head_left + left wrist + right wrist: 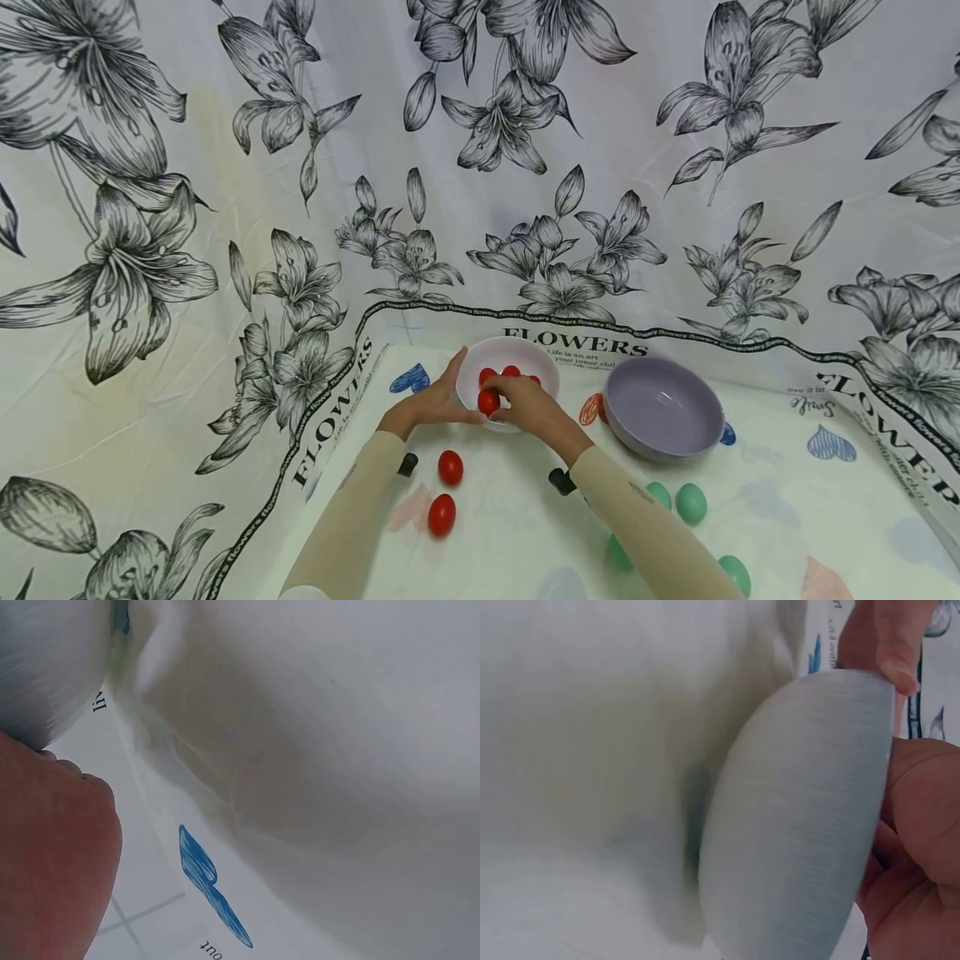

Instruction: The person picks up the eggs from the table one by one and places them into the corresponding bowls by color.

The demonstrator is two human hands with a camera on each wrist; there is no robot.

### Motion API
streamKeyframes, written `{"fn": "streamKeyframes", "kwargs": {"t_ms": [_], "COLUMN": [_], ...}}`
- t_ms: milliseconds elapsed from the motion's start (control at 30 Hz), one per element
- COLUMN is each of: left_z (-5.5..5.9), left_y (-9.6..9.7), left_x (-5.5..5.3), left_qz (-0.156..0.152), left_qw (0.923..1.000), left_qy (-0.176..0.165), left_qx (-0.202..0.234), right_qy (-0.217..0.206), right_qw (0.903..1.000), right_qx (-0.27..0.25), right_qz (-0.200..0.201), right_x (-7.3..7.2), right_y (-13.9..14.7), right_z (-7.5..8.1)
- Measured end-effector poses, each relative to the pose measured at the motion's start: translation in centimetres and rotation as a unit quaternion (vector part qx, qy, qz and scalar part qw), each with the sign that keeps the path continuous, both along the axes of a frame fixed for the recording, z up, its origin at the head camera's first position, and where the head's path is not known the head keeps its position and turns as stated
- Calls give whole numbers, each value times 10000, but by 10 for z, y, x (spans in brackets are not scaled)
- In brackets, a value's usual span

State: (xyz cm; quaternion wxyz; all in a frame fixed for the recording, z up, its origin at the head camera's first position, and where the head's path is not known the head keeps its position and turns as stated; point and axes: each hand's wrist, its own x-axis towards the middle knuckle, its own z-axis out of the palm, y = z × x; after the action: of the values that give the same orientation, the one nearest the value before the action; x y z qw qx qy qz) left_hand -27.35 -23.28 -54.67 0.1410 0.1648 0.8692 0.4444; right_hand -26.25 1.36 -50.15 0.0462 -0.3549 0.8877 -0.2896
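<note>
A pale pinkish-white bowl [542, 360] stands at the far middle of the table with several red eggs [511, 372] inside. My left hand [433, 406] grips its left side, the thumb [898, 673] over the rim in the right wrist view. Over the bowl's near part, my right hand [531, 406] pinches a red egg [488, 402]. The right wrist view has the bowl's outer wall [795, 817] in front of the right hand [926, 832], hiding the egg. Only the back of the left hand [56, 855] and a bit of bowl [49, 667] appear in the left wrist view.
Two red eggs [450, 467] lie on the cloth near the left forearm. A purple bowl [663, 408] stands to the right. Several green eggs [692, 503] lie around the right forearm. A flower-printed cloth [525, 208] rises behind the table.
</note>
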Motion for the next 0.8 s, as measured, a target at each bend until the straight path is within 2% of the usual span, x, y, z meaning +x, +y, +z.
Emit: {"fn": "streamKeyframes", "kwargs": {"t_ms": [300,533,800], "left_z": [2,0,3], "left_y": [-2,-1,-1], "left_x": [3,1,2], "left_qz": [24,-46,-3], "left_qw": [10000,9999,9999], "left_qy": [24,28,50], "left_qx": [-4,-89,-112], "right_qy": [-69,-284,-192], "right_qw": [9992,9973,9953], "right_qx": [349,682,948], "right_qz": [169,25,-23], "right_x": [-5,-7,-9], "right_y": [-8,-12,-15], "right_z": [-2,-2,-1]}}
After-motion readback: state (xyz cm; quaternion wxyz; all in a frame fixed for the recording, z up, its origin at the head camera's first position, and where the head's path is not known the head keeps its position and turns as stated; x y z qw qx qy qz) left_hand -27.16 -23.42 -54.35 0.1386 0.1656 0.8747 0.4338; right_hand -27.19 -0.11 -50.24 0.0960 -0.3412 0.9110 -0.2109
